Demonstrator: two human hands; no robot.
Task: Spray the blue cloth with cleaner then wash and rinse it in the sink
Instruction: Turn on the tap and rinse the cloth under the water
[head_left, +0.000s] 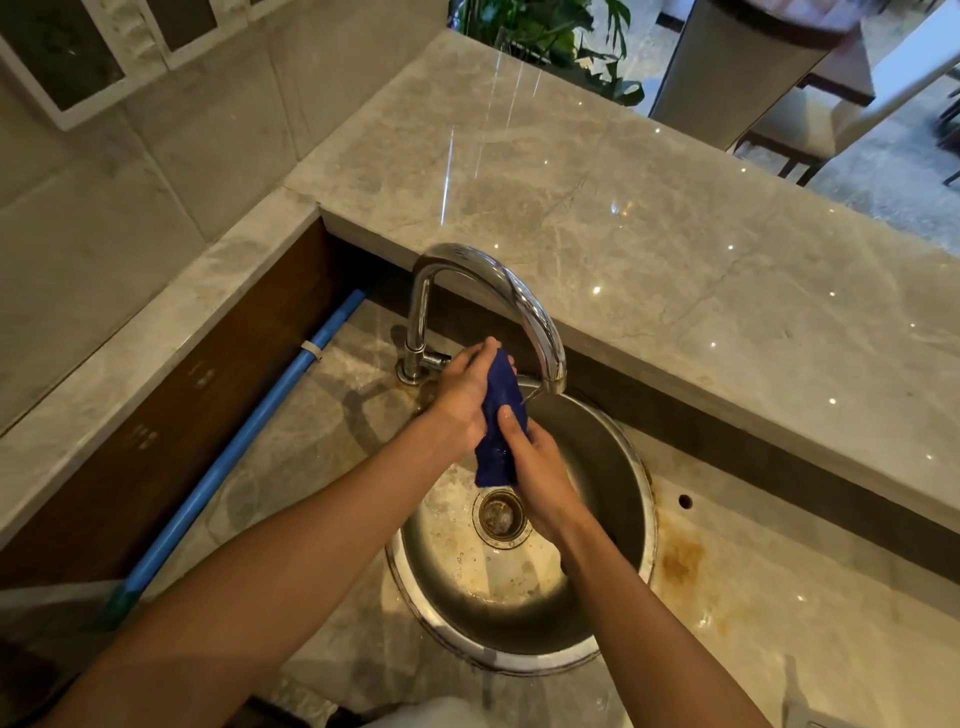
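The blue cloth (500, 415) is bunched into a dark, wet roll held upright over the round steel sink (618, 467). My left hand (462, 395) grips its upper part, and my right hand (535, 462) grips its lower part from the right. The cloth's bottom end hangs just above the drain (501, 514). The chrome faucet (498, 296) arches over the hands, its spout (555, 376) right beside the cloth. A thin trickle near the spout touches the cloth. No spray bottle is in view.
A raised marble counter (649, 218) runs behind and to the right of the sink. A blue pipe (249, 441) lies along the left wall of the lower counter. Rust stains (680, 566) mark the surface right of the sink, near a small hole (684, 501).
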